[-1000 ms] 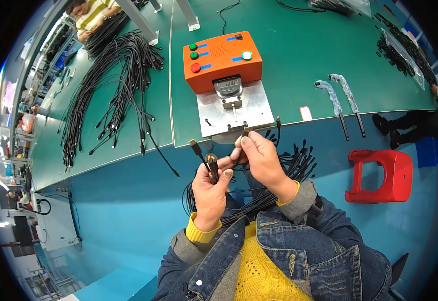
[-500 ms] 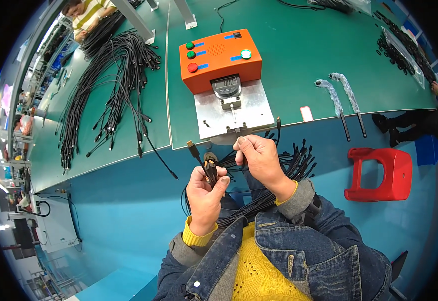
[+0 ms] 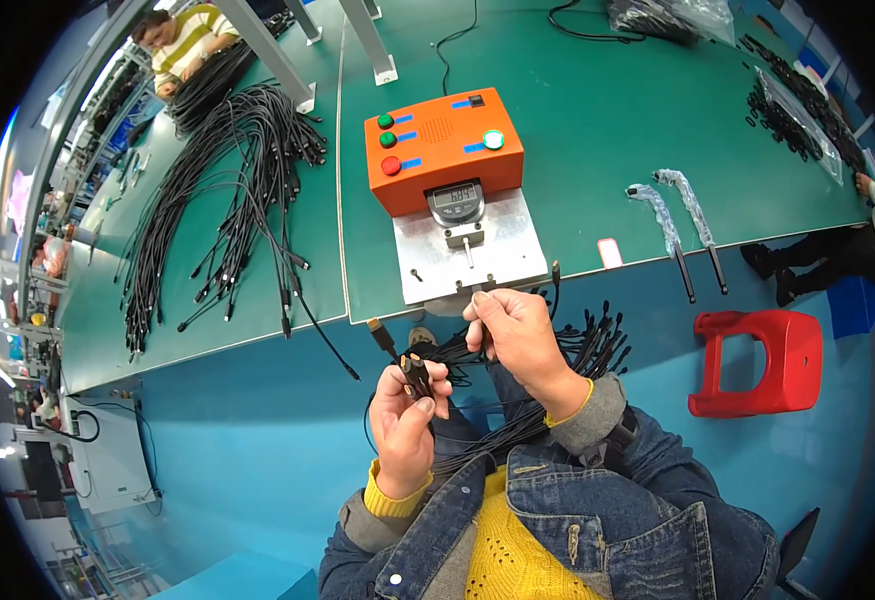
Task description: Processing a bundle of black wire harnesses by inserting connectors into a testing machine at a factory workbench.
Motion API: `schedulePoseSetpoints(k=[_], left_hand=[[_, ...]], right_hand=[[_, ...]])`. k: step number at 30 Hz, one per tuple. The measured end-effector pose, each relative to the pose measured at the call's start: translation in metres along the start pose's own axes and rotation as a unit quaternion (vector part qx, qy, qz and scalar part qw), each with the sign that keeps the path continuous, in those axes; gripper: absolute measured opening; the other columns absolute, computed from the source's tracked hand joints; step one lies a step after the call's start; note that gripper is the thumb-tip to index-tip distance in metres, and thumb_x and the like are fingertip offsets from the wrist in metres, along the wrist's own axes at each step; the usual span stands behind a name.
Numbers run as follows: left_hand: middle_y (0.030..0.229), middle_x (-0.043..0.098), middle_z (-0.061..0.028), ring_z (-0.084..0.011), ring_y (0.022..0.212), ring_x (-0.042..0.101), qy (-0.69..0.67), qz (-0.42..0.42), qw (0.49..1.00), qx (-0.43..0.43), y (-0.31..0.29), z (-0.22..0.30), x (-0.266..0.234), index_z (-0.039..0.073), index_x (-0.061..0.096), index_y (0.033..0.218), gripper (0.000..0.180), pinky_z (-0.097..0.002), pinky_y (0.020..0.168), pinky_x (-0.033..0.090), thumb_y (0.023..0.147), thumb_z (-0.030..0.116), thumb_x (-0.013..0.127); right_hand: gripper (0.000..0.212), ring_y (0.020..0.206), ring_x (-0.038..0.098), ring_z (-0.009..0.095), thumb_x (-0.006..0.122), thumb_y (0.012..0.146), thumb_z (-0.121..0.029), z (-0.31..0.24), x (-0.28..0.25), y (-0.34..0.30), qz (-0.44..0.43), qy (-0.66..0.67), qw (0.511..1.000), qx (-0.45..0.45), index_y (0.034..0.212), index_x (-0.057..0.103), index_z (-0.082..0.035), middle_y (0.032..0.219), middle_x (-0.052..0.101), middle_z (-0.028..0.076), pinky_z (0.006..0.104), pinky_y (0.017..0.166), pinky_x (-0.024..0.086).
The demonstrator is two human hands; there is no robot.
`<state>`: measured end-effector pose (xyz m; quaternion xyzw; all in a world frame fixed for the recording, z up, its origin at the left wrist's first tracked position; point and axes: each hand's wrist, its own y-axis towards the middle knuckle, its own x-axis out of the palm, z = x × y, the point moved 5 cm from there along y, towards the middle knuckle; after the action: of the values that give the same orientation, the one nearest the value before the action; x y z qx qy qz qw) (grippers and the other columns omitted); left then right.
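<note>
My left hand (image 3: 403, 435) is closed around a small bunch of black cable plugs (image 3: 414, 374). One longer plug (image 3: 382, 338) sticks up out of the bunch. Pinched in my right hand (image 3: 523, 342) is a black cable, its plug end (image 3: 477, 291) at the front edge of a metal plate (image 3: 513, 238); my fingers hide most of it. Behind that edge, a digital gauge (image 3: 456, 203) with a lit display and a thin probe (image 3: 468, 252) is mounted on the plate, in front of an orange control box (image 3: 447, 140). Across my lap hangs a bundle of black cables (image 3: 502, 425).
A large heap of black cables (image 3: 227, 170) covers the left of the green bench (image 3: 577, 130). Two plastic-wrapped black parts (image 3: 685, 225) lie at the right front edge. A red stool (image 3: 802, 360) stands right. Another person (image 3: 185, 45) sits far left.
The digits on the gauge display have changed. The bench and box sit slightly lower in view, as my head has tilted. Both hands keep their hold.
</note>
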<state>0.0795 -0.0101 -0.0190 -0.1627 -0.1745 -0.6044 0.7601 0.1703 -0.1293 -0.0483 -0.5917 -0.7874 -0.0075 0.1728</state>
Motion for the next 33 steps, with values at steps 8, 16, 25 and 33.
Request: schedulePoseSetpoints(k=[8, 16, 25, 33], left_hand=[[0.088, 0.055, -0.0089, -0.0129, 0.072, 0.053, 0.056, 0.036, 0.998, -0.007, -0.002, -0.003, -0.005, 0.001, 0.049, 0.090, 0.014, -0.0218, 0.058, 0.043, 0.076, -0.001, 0.046], [0.083, 0.055, -0.0070, -0.0116, 0.069, 0.052, 0.072, 0.053, 0.996, -0.003, -0.001, -0.004, -0.002, 0.001, 0.050, 0.088, 0.011, -0.0225, 0.062, 0.042, 0.078, -0.001, 0.049], [0.081, 0.056, -0.0060, -0.0112, 0.069, 0.051, 0.049, 0.039, 0.998, -0.015, -0.005, -0.003, -0.002, 0.001, 0.050, 0.090, 0.014, -0.0236, 0.066, 0.042, 0.077, -0.002, 0.048], [0.085, 0.052, -0.0044, -0.0104, 0.075, 0.051, 0.028, 0.013, 0.999, -0.031, 0.008, -0.003, -0.009, 0.003, 0.046, 0.084, 0.014, -0.0225, 0.070, 0.043, 0.076, -0.008, 0.049]], right_hand=[[0.026, 0.045, 0.045, 0.005, 0.045, 0.087, -0.020, -0.002, 0.000, -0.001, -0.001, -0.007, 1.000, 0.001, 0.074, 0.055, 0.000, 0.056, 0.053, 0.003, 0.0167, 0.041, 0.035], [0.026, 0.046, 0.046, 0.005, 0.044, 0.087, -0.021, -0.002, 0.000, 0.001, -0.008, -0.006, 1.000, 0.003, 0.075, 0.055, 0.000, 0.057, 0.054, 0.003, 0.0165, 0.041, 0.035], [0.026, 0.047, 0.047, 0.006, 0.044, 0.087, -0.020, 0.002, 0.002, -0.004, 0.002, -0.008, 1.000, -0.003, 0.075, 0.055, 0.000, 0.057, 0.054, 0.003, 0.0168, 0.040, 0.036], [0.026, 0.048, 0.049, 0.006, 0.045, 0.087, -0.020, 0.017, -0.005, -0.021, -0.012, -0.064, 0.995, 0.071, 0.073, 0.056, 0.000, 0.058, 0.055, 0.003, 0.0170, 0.041, 0.037]])
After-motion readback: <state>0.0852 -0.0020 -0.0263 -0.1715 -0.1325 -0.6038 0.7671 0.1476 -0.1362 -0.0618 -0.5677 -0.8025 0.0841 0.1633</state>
